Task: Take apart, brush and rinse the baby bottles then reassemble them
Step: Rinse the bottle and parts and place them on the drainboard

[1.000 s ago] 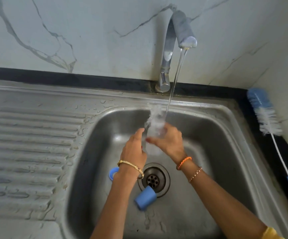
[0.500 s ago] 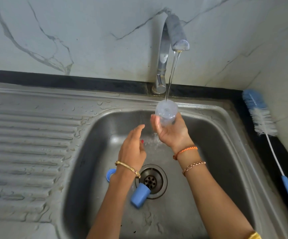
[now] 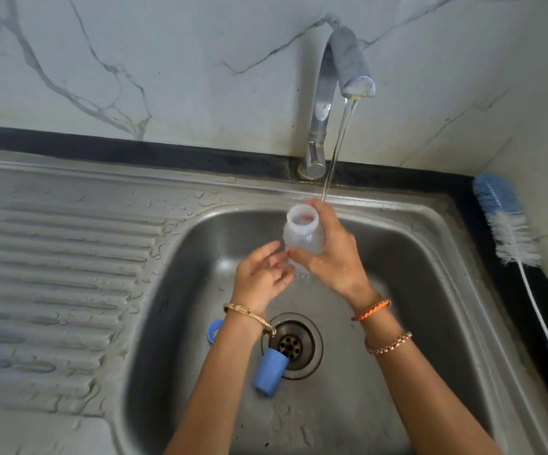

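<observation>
Since half a second ago the clear bottle (image 3: 303,236) has turned mouth-up, left of the tap (image 3: 323,126) stream. Right hand (image 3: 330,257) grips it; left hand (image 3: 261,277) rests loosely spread at its base. Blue cap (image 3: 270,372) and ring (image 3: 215,330) lie by the drain (image 3: 294,345); brush (image 3: 512,231) rests aside. I judge rinsing underway, reassembly still ahead.

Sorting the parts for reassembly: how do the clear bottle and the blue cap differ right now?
The bottle is clear and held in the right hand; the cap is solid blue and lies untouched on its side beside the drain. Both are within the sink.
</observation>
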The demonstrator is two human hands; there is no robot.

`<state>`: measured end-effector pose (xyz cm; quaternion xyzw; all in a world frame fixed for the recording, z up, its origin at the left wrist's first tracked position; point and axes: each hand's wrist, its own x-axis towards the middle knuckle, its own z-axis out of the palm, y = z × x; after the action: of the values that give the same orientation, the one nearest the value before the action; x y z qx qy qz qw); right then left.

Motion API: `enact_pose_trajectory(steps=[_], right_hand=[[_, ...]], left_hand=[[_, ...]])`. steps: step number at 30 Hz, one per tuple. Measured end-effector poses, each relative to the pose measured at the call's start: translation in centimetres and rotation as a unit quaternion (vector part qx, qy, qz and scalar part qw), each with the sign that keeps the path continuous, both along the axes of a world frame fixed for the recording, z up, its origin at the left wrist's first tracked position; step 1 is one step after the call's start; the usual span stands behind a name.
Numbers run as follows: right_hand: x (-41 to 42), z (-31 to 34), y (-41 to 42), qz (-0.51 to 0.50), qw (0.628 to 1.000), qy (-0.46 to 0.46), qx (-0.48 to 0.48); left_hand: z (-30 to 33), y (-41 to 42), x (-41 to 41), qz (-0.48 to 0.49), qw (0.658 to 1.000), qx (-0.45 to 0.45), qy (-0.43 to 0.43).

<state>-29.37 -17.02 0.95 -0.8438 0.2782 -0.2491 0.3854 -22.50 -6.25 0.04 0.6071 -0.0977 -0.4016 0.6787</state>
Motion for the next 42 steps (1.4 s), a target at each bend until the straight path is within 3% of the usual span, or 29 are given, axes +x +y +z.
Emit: enact_pose_trajectory(steps=[2, 5, 9, 12, 22, 25, 30, 35, 38, 40, 42], right_hand=[[-0.2, -0.3, 0.1, -0.045, 0.999, 0.017, 0.013], [0.3, 0.2, 0.2, -0.101, 0.994, -0.024, 0.035], [0.0, 0.1, 0.2, -0.018, 0.998, 0.046, 0.032], [-0.2, 0.0, -0.2, -0.072, 0.996, 0.05, 0.021], [-0.7, 0.1, 0.2, -0.092, 0.995, 0.004, 0.036], [-0.5, 0.3, 0.3, -0.135, 0.991, -0.013, 0.0], [-0.1, 0.8, 0.5, -0.134, 0.991, 0.003, 0.001], [0.3, 0.4, 0.3, -0.134, 0.985, 0.019, 0.103], [-0.4, 0.1, 0.4, -0.121, 0.938, -0.093, 0.312], [-0.5, -0.1, 0.6, -0.103, 0.871, -0.133, 0.462], [-0.3, -0.6, 0.6, -0.105, 0.774, -0.149, 0.606]], left_hand=[[0.4, 0.2, 0.4, 0.024, 0.99, -0.026, 0.135], [0.2, 0.3, 0.8, 0.057, 0.982, -0.01, 0.18], [-0.2, 0.3, 1.0, 0.072, 0.977, 0.007, 0.199], [-0.2, 0.2, 1.0, 0.064, 0.979, 0.008, 0.193], [-0.3, -0.1, 0.7, 0.058, 0.981, 0.007, 0.187], [-0.4, 0.0, 0.6, 0.058, 0.981, 0.001, 0.188], [-0.4, 0.0, 0.7, 0.068, 0.978, -0.002, 0.196], [-0.6, -0.1, 0.5, 0.061, 0.979, 0.004, 0.195], [-0.4, -0.2, 0.4, 0.071, 0.979, -0.005, 0.193], [-0.3, -0.3, 0.5, 0.08, 0.978, -0.007, 0.195], [-0.1, -0.4, 0.4, 0.083, 0.976, -0.012, 0.203]])
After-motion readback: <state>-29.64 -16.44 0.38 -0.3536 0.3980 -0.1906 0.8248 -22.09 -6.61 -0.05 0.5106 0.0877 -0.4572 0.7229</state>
